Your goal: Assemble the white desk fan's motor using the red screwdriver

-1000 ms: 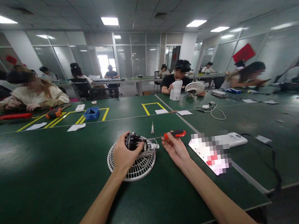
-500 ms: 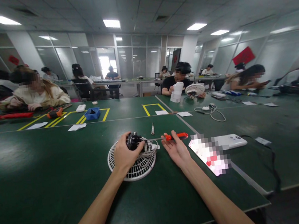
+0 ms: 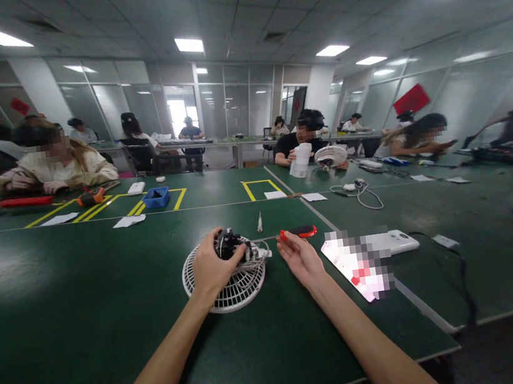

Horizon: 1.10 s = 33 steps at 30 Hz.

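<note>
My left hand (image 3: 212, 264) is wrapped around a black fan motor (image 3: 229, 243) that sits on a round white fan grille (image 3: 239, 296). Thin white wires and a small white connector (image 3: 261, 252) stick out on the motor's right side. In my right hand (image 3: 300, 255) is a screwdriver (image 3: 303, 232) with a red and black handle, lying level between thumb and fingers. Its shaft points left toward the motor; whether the tip touches a screw is too small to tell. Just beyond, a small clear-and-white pointed piece (image 3: 259, 222) lies on the green table.
A lit phone (image 3: 354, 267) and a white device (image 3: 400, 241) lie right of my right hand. Farther off are a coiled grey cable (image 3: 365, 193), a blue bin (image 3: 156, 197) and paper slips (image 3: 129, 221). Across the table a person (image 3: 308, 138) holds white fan parts.
The screwdriver handle has turned in my right hand, now showing more black, and the fingers have closed up around it. My left hand and the motor stay put. The view shifts slightly.
</note>
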Each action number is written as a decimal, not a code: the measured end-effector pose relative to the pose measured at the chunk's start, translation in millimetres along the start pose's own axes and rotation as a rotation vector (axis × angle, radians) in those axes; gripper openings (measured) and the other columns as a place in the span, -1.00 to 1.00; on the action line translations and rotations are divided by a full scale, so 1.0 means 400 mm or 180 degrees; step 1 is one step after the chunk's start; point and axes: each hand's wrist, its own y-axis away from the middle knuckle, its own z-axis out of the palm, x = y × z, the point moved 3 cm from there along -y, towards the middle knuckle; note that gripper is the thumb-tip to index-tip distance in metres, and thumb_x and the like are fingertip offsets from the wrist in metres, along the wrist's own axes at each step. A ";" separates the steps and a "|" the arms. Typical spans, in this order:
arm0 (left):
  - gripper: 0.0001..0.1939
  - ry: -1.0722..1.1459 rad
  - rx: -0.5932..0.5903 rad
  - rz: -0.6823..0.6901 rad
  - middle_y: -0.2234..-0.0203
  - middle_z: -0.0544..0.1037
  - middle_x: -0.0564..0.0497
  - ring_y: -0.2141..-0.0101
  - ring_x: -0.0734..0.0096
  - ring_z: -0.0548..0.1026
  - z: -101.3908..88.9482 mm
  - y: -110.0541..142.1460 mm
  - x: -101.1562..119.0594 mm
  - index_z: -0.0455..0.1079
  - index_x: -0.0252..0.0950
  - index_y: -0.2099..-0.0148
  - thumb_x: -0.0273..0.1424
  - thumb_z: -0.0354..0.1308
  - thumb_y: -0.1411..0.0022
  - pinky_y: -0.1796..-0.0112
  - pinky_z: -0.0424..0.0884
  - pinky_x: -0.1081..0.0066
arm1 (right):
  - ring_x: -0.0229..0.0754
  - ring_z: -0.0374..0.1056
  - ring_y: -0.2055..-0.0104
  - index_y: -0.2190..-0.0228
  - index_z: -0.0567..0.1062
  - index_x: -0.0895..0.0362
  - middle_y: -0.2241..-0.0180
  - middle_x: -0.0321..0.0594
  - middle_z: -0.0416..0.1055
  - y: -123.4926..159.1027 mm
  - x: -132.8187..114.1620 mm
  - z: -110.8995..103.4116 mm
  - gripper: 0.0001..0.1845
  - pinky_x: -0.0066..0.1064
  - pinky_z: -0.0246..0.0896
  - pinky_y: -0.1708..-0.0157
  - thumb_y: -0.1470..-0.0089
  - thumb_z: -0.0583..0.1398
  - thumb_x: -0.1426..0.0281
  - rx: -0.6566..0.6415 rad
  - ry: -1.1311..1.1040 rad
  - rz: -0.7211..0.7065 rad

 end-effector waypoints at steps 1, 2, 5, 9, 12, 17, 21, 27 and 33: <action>-0.32 0.0002 0.0001 -0.0006 -0.01 0.58 -0.17 0.01 0.00 0.56 0.000 0.000 0.000 0.38 -0.24 -0.16 0.00 0.33 -0.10 -0.06 0.47 -0.01 | -0.20 0.57 0.32 0.47 0.55 0.09 0.41 -0.26 0.62 -0.002 -0.002 -0.002 -0.75 -0.43 0.50 0.25 0.19 0.44 0.59 -0.0043 -0.0022 -0.0005; -0.33 0.0003 -0.0002 -0.0010 -0.01 0.58 -0.17 0.01 0.00 0.56 0.001 0.000 -0.001 0.38 -0.24 -0.16 0.00 0.33 -0.10 -0.06 0.47 -0.02 | -0.18 0.58 0.29 0.47 0.55 0.08 0.40 -0.26 0.63 -0.003 -0.004 -0.003 -0.75 -0.40 0.51 0.22 0.19 0.42 0.61 -0.0094 -0.0053 -0.0009; -0.32 0.0005 0.0000 -0.0011 -0.02 0.58 -0.17 0.00 0.00 0.56 0.001 -0.001 -0.001 0.38 -0.23 -0.17 0.02 0.32 -0.10 -0.06 0.47 -0.01 | -0.15 0.60 0.22 0.40 0.55 0.05 0.37 -0.29 0.64 -0.001 -0.010 -0.001 -0.67 -0.34 0.51 0.15 0.20 0.37 0.67 -0.0210 -0.0231 -0.0011; -0.33 0.0029 -0.0006 -0.0032 -0.03 0.58 -0.18 0.00 0.00 0.56 -0.001 -0.002 -0.001 0.38 -0.24 -0.17 0.05 0.28 -0.14 -0.06 0.46 0.00 | -0.19 0.60 0.22 0.32 0.53 0.01 0.33 -0.35 0.65 0.008 -0.015 0.010 -0.58 -0.35 0.51 0.15 0.21 0.32 0.70 -0.0269 -0.0429 0.0033; -0.35 0.0044 -0.0021 -0.0069 -0.04 0.57 -0.17 -0.01 0.00 0.55 -0.002 -0.002 -0.001 0.38 -0.24 -0.16 0.05 0.27 -0.16 -0.07 0.45 0.00 | -0.21 0.59 0.24 0.32 0.52 0.02 0.35 -0.36 0.64 0.011 -0.014 0.014 -0.59 -0.38 0.51 0.18 0.20 0.30 0.69 -0.0190 -0.0451 0.0095; -0.35 0.0074 -0.0004 -0.0057 -0.03 0.58 -0.16 0.00 0.01 0.56 -0.001 -0.001 -0.003 0.39 -0.23 -0.16 0.05 0.27 -0.16 -0.07 0.45 0.00 | -0.23 0.58 0.26 0.30 0.52 0.03 0.35 -0.34 0.63 0.018 -0.020 0.018 -0.57 -0.41 0.50 0.22 0.21 0.28 0.71 -0.0174 -0.0459 0.0136; -0.33 0.0079 -0.0013 -0.0096 -0.02 0.58 -0.17 0.01 0.01 0.56 -0.001 -0.001 -0.004 0.38 -0.22 -0.17 0.08 0.27 -0.15 -0.04 0.47 0.00 | -0.25 0.58 0.27 0.27 0.53 0.01 0.36 -0.38 0.61 0.028 -0.029 0.029 -0.52 -0.43 0.50 0.23 0.21 0.25 0.73 -0.0280 -0.0496 0.0113; -0.35 0.0092 -0.0042 -0.0094 -0.03 0.58 -0.17 0.02 0.01 0.57 -0.001 -0.003 -0.007 0.39 -0.22 -0.16 0.06 0.27 -0.15 -0.03 0.47 -0.01 | -0.25 0.58 0.28 0.29 0.53 0.03 0.38 -0.39 0.60 0.028 -0.025 0.030 -0.54 -0.43 0.52 0.23 0.21 0.19 0.73 -0.0206 -0.0476 0.0171; -0.31 0.0128 -0.0035 0.0038 -0.03 0.57 -0.17 -0.02 -0.01 0.55 0.007 -0.004 -0.012 0.37 -0.21 -0.17 0.04 0.32 -0.11 -0.08 0.45 -0.02 | -0.19 0.58 0.27 0.39 0.52 0.05 0.37 -0.27 0.62 0.026 -0.017 0.029 -0.86 -0.38 0.53 0.24 0.01 0.30 0.54 -0.0049 -0.0331 0.0243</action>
